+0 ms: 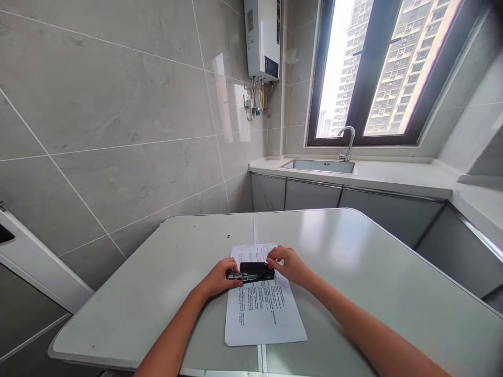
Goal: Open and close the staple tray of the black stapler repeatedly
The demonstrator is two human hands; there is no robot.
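Observation:
A black stapler lies sideways above the printed papers, its top swung up and the metal magazine showing. My left hand grips its left end between thumb and fingers. At the other end, the fingers of my right hand close on the corner with a red part. Lines of printed text show on the top sheet above and below the stapler. Whether staples lie in the magazine is too small to tell.
The papers rest on a pale folding table with a seam down its middle. Two tiny dark bits lie beyond my left hand. Behind the table stand a counter with a sink and tap. A tiled wall rises at left.

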